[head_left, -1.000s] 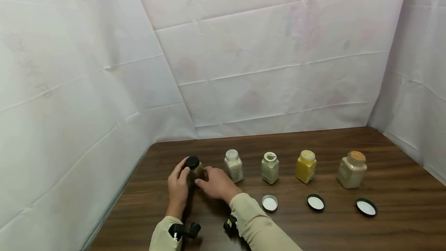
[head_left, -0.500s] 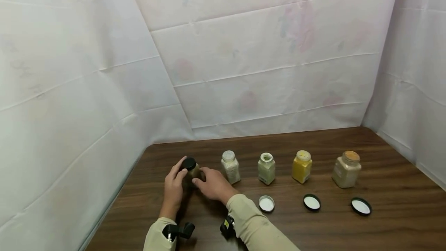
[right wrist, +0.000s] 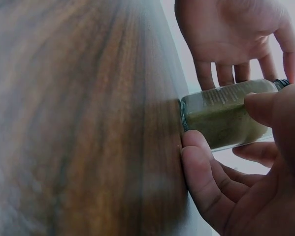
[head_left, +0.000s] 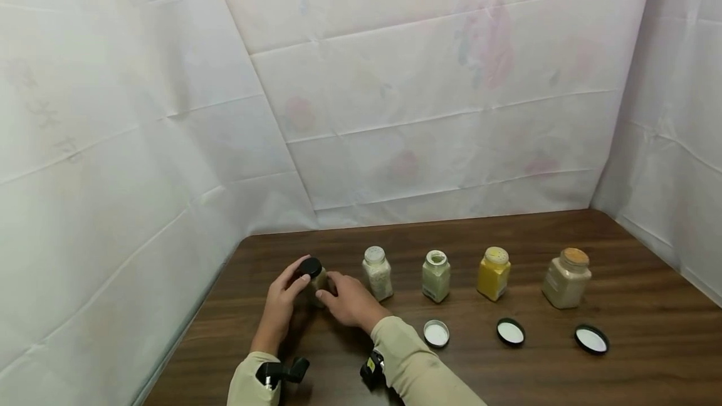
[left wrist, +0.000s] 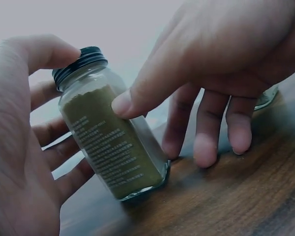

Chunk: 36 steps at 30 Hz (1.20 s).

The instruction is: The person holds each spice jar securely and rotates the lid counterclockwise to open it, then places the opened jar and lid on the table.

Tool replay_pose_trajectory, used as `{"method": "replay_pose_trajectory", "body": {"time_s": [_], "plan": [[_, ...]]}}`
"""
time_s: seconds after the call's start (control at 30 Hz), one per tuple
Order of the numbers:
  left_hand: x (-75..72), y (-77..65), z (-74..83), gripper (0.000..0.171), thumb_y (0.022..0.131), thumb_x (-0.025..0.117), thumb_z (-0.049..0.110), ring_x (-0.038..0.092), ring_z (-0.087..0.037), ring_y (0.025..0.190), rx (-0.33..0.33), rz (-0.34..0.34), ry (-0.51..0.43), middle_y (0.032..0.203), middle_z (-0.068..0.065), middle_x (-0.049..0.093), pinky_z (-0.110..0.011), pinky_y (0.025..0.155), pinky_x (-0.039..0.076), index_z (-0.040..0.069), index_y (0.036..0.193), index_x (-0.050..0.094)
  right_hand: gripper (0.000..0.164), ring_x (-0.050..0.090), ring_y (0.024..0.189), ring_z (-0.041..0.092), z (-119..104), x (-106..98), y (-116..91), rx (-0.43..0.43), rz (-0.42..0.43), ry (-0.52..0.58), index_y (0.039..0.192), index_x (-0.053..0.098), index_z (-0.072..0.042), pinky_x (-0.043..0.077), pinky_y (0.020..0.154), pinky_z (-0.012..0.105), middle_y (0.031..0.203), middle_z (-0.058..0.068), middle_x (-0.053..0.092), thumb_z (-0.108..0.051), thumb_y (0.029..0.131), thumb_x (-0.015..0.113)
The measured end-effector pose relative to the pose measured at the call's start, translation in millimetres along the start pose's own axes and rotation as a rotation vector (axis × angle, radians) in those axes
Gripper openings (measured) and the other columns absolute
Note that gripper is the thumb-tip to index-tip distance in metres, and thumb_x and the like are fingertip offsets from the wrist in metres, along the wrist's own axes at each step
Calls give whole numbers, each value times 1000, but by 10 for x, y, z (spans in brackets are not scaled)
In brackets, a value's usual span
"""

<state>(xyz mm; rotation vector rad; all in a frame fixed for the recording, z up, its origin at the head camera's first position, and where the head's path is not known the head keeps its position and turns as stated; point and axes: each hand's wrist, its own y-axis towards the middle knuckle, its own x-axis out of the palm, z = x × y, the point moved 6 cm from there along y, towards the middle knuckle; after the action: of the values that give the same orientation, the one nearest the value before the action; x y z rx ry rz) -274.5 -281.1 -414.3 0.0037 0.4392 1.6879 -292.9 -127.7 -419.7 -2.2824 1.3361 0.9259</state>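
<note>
A clear glass spice jar [left wrist: 113,142] of olive-brown powder, with printed text on its side, stands on the table between both hands. It wears a black screw lid [head_left: 311,266]. My left hand [head_left: 279,306] pinches this lid; in the left wrist view its thumb lies on the lid's edge and the other fingers reach behind the jar. My right hand [head_left: 351,299] holds the jar's body from the right, thumb [right wrist: 263,108] against the glass. Its lower fingers [right wrist: 199,167] spread down close to the tabletop near the jar's base.
Right of the hands stand a jar of whitish grains [head_left: 378,274], a pale green jar [head_left: 437,277], a yellow jar [head_left: 494,274] and a larger beige jar with an orange top [head_left: 566,279]. Three lids, including a black-rimmed one [head_left: 591,339], lie white side up before them on the wooden table [head_left: 507,381].
My left wrist and forearm have swung a little to the left while the fingers stay at the lid. The right hand keeps its hold on the jar. The head view has shifted slightly.
</note>
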Motion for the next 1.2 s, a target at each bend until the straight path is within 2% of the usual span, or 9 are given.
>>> {"method": "replay_pose_trajectory", "body": {"time_s": [0.1,0.53,1.2], "plan": [[-12,2,11,43,99,57,27,56,-2,112,-2,-4,9,138,-7,56,-15,93,42,15,140,52,58,51,131,26,8,6,4,4,-3,6,148,40,-15,46,101,46,143,8,52,-48,100,47],[-41,-4,21,43,97,60,27,57,-6,107,-4,3,15,131,-9,59,-17,90,44,14,137,55,59,55,125,25,22,9,20,3,-11,7,146,42,-13,48,96,45,136,8,56,-49,99,48],[-57,-10,-6,38,98,59,22,58,-7,111,8,-4,-38,131,-12,59,-19,93,44,12,134,56,56,55,125,27,46,8,29,-18,-18,12,142,46,-9,48,98,45,135,11,57,-46,100,48]]}}
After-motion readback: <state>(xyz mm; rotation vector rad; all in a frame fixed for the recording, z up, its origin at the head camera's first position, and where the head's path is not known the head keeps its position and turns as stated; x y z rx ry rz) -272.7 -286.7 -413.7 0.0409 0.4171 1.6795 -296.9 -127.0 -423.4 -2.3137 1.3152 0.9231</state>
